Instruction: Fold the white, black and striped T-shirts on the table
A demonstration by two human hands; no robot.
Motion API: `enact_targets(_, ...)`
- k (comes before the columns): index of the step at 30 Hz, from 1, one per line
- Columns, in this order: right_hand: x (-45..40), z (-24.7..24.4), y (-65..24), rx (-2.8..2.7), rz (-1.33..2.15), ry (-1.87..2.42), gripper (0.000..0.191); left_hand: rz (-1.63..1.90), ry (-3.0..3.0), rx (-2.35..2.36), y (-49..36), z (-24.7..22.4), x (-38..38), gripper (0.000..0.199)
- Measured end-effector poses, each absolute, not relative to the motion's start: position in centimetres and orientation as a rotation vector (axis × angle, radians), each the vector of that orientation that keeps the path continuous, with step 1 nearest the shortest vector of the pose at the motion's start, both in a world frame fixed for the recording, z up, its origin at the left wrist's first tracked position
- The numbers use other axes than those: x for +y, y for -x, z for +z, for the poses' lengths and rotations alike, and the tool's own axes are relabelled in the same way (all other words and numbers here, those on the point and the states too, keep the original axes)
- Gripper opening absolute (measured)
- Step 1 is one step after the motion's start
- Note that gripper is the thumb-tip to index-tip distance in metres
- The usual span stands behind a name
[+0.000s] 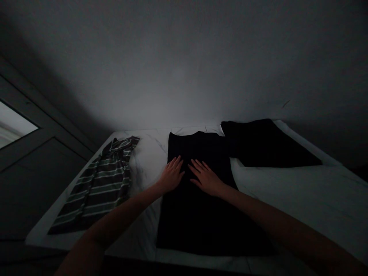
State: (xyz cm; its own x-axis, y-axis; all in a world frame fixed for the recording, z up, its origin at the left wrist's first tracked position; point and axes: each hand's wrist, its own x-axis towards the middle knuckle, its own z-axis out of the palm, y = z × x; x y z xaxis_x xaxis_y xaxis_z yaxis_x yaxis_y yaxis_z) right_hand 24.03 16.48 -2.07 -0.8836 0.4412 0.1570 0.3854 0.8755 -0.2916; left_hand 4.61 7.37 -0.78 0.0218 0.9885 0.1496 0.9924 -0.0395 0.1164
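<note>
The black garment [201,222] lies spread flat on the worktop [301,191], reaching from near its far edge to near its front edge.

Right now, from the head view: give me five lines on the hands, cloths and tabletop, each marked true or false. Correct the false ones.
1. The left hand and right hand are both on the middle dark garment. True.
2. The striped garment lies right of the middle dark garment. False: it lies to the left of it.
3. The tabletop is pale with marble-like veining. True.
4. The right hand is clenched in a fist. False: it is open, fingers extended.
5. Another dark cloth lies to the right, toward the wall side. True.
</note>
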Motion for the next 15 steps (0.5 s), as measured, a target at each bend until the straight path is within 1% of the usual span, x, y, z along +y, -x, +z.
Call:
enact_targets(5, 11.0, -1.6, -30.8, -2.956, 0.501, 0.406, 0.071, -0.204, 2.395, -2.053, -6.9, -1.1, 1.2, 0.060)
enact_targets(8, 8.6, -0.9, -34.4, -3.015, 0.654, 0.254, 0.077, -0.199, 2.488, -1.981, -8.8, -0.4, -2.0, 0.066)
enact_targets(11, 7.1, 0.4, -37.0, -3.019, 0.831, 0.212, 0.078, -0.220, 2.682, -1.938, -10.3, 0.9, -4.6, 0.074)
enact_targets(13, 6.5, 1.6, -38.2, -3.014, 0.954, 0.212, 0.074, -0.256, 2.843, -1.911, -10.8, 2.0, -5.1, 0.071)
enact_targets(15, 6.3, 3.0, -39.0, -3.006, 1.084, 0.182, 0.068, -0.363, 2.882, -1.933, -10.6, 3.1, -3.9, 0.057)
